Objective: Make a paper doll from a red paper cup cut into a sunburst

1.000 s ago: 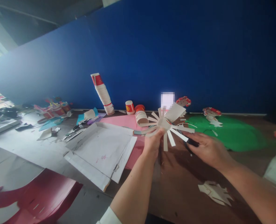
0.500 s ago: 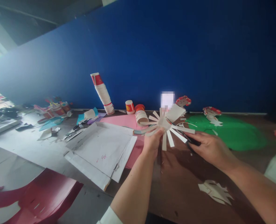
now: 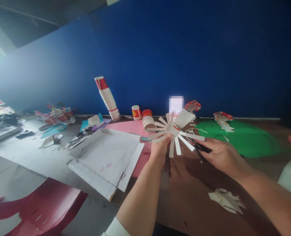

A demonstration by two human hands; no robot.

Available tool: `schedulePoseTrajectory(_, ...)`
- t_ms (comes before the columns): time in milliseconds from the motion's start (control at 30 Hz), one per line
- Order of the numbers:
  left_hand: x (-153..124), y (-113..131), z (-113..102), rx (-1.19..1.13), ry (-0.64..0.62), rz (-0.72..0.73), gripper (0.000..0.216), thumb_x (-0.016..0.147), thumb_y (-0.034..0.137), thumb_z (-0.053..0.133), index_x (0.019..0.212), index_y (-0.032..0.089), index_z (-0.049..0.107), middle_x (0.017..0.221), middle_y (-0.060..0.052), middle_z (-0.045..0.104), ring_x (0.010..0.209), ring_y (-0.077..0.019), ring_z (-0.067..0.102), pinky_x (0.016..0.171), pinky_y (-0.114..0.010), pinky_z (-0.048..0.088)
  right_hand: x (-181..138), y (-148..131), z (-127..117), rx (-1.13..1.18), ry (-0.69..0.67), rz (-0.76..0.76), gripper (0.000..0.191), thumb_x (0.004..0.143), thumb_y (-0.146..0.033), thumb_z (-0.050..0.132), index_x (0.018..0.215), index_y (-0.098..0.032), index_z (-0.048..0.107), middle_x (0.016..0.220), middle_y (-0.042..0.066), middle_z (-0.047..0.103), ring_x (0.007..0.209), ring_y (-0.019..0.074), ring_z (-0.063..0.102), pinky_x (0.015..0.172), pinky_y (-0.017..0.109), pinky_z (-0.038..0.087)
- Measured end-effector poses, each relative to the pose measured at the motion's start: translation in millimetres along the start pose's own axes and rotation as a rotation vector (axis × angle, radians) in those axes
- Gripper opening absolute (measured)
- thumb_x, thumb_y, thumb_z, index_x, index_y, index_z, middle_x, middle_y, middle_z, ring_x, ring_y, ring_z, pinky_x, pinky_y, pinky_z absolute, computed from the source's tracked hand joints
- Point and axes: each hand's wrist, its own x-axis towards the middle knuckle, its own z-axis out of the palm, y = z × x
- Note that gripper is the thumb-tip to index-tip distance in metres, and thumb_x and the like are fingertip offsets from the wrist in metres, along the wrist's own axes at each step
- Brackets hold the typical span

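My left hand (image 3: 161, 147) pinches a paper cup (image 3: 173, 130) whose wall is cut into several white strips that fan outward like petals. One wide uncut piece of the wall still stands up at the cup's upper right. In my right hand (image 3: 219, 154) is a pair of black-handled scissors (image 3: 202, 147), held just right of the cup, with the blades partly hidden behind the strips. On the brown table (image 3: 184, 196) below lies a cut white paper scrap (image 3: 226, 200).
A tall leaning stack of paper cups (image 3: 107, 98), a single red-and-white cup (image 3: 136, 112) and a lying cup stack (image 3: 148, 122) stand along the blue partition (image 3: 160, 59). A white cardboard tray (image 3: 103, 157) lies left, green paper (image 3: 248, 139) right. A red chair (image 3: 52, 206) is at lower left.
The fanned cup has turned or shifted very slightly left in my left hand. Both hands keep nearly the same place, and the scissors stay beside the strips.
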Motion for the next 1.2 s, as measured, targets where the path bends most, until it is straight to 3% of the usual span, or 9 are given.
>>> schedulePoseTrajectory(167, 1.8, -0.1, -1.4, 0.032, 0.009, -0.018, 0.036, 0.063, 0.031, 0.084, 0.093, 0.014, 0.073, 0.090, -0.007, 0.073, 0.082, -0.0206, 0.068, 0.072, -0.029, 0.053, 0.8, -1.2, -1.2, 0.006, 0.018, -0.031, 0.031, 0.090, -0.030, 0.053, 0.107, -0.022, 0.077, 0.085, 0.006, 0.077, 0.072, 0.0220, 0.073, 0.066, 0.032, 0.057)
schedulePoseTrajectory(367, 0.7, 0.5, -4.2, 0.128, -0.032, -0.028, 0.029, 0.064, 0.034, 0.084, 0.078, 0.014, 0.068, 0.067, 0.000, 0.062, 0.056, -0.0092, 0.050, 0.053, -0.022, 0.037, -2.5, 1.2, 3.3, -0.007, 0.009, 0.065, 0.033, 0.086, -0.029, 0.061, 0.116, -0.028, 0.075, 0.092, 0.004, 0.078, 0.078, 0.0241, 0.074, 0.065, 0.035, 0.059)
schedulePoseTrajectory(467, -0.2, -0.4, -5.0, 0.160, -0.091, -0.036, 0.031, 0.062, 0.035, 0.085, 0.078, 0.013, 0.069, 0.070, -0.001, 0.063, 0.058, -0.0097, 0.050, 0.054, -0.023, 0.037, -4.2, 3.5, 3.9, 0.009, -0.001, 0.124, 0.040, 0.085, -0.032, 0.065, 0.125, -0.033, 0.069, 0.114, 0.001, 0.076, 0.098, 0.0273, 0.074, 0.077, 0.039, 0.060)
schedulePoseTrajectory(567, -0.7, -0.6, -5.3, 0.180, -0.116, -0.058, 0.032, 0.062, 0.035, 0.085, 0.081, 0.013, 0.070, 0.074, -0.002, 0.066, 0.061, -0.0107, 0.052, 0.056, -0.024, 0.038, -5.0, 5.2, 2.9, 0.018, -0.015, 0.158, 0.044, 0.083, -0.031, 0.067, 0.128, -0.035, 0.068, 0.122, -0.001, 0.073, 0.105, 0.0281, 0.072, 0.083, 0.042, 0.060)
schedulePoseTrajectory(1200, -6.5, 8.8, -0.7, 0.103, -0.095, -0.184, 0.037, 0.058, 0.029, 0.088, 0.086, 0.013, 0.070, 0.071, 0.000, 0.064, 0.056, -0.0087, 0.052, 0.051, -0.020, 0.038, -1.5, 2.9, -0.6, 0.145, -0.005, 0.135, 0.038, 0.079, -0.026, 0.065, 0.115, -0.029, 0.075, 0.107, 0.002, 0.078, 0.090, 0.0235, 0.075, 0.078, 0.034, 0.061)
